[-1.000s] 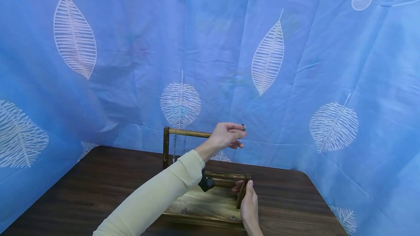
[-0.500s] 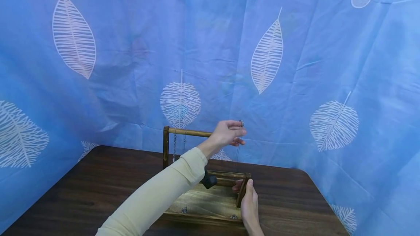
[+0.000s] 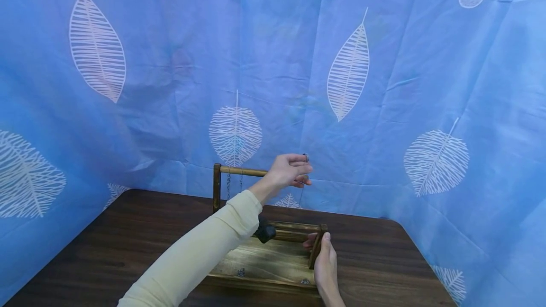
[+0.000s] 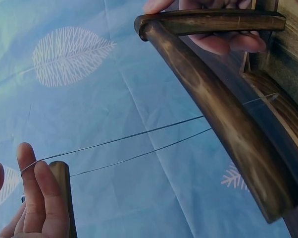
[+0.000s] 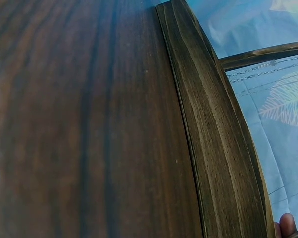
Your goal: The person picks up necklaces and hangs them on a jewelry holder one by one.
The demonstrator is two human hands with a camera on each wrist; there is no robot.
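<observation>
My left hand (image 3: 290,170) is raised beside the upper bar (image 3: 243,171) of a wooden jewelry stand. It holds a thin necklace chain (image 4: 139,134), looped over its fingers; the two strands run past the lower wooden bar (image 4: 213,119). A small shiny ring-shaped piece (image 3: 305,157) shows at the index fingertip. Close behind these fingers, in the left wrist view, stands a rounded wooden end (image 4: 62,183). Lower down, my right hand (image 3: 326,264) grips the stand's right post (image 3: 316,250), thumb in front and fingers behind. In the right wrist view only its fingertips (image 5: 287,225) appear.
Other chains (image 3: 228,186) hang from the upper bar's left part. Small silvery pieces (image 3: 241,273) lie in the stand's tray (image 3: 273,255). A black device (image 3: 265,233) sits under the left wrist. Behind the dark table (image 3: 375,259) hangs a blue leaf-printed cloth (image 3: 290,60).
My left hand has shifted left and slightly up along the upper bar, carrying the necklace with it. The right hand stays on the post.
</observation>
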